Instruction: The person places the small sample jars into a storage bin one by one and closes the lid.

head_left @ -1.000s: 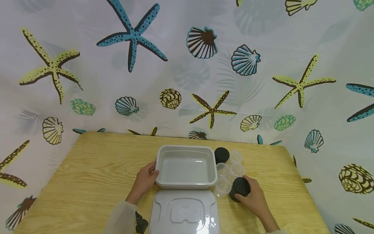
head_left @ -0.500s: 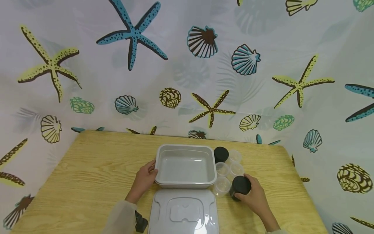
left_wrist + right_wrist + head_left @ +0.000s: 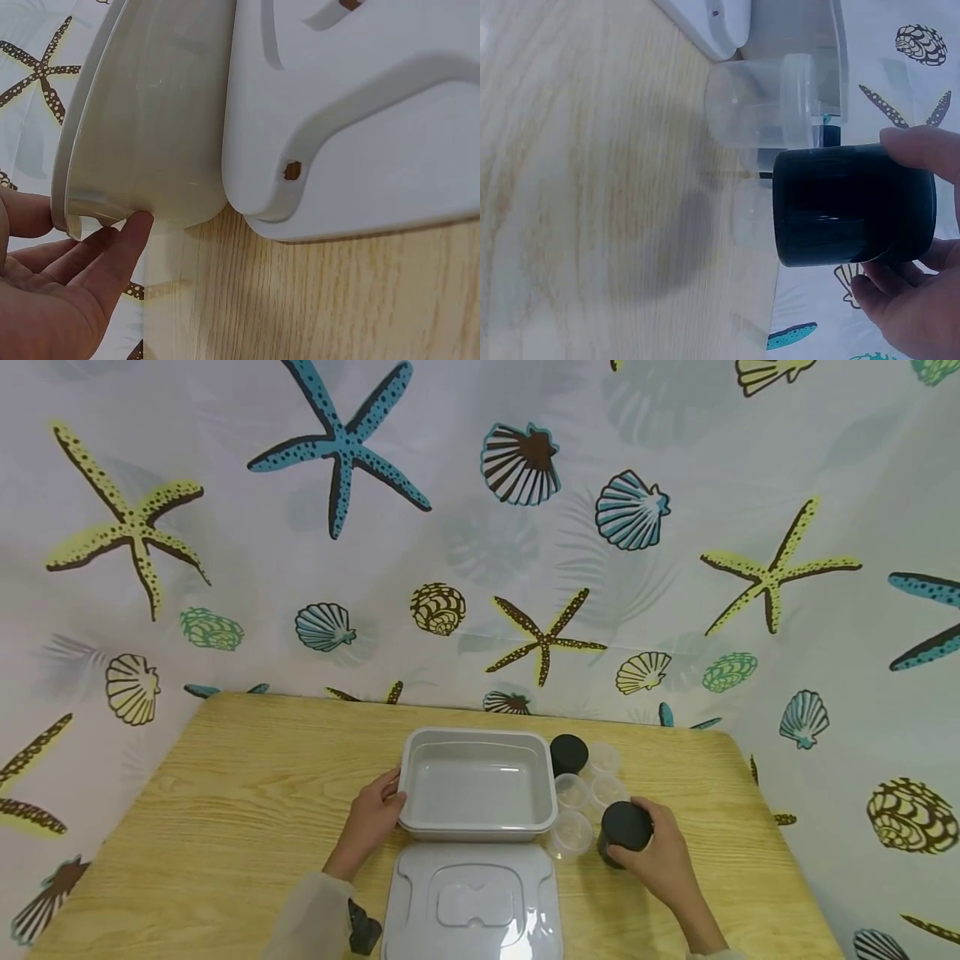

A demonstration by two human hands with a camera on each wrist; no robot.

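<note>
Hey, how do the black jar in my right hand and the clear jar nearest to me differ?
The black jar is opaque; the clear jar is see-through. Your right hand grips the black jar, which looks lifted off the table, while the clear jar stands on it, untouched. Both are round and upright.

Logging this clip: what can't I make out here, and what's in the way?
- Inside of the held black jar: head and right wrist views, hidden by its opaque wall.
- Base of the far black jar: head view, hidden by the clear cup in front.
- Near edge of the pale lid: cut off by the head view's bottom edge.
- Underside of the pale tub: head view, hidden by its own floor.
</note>
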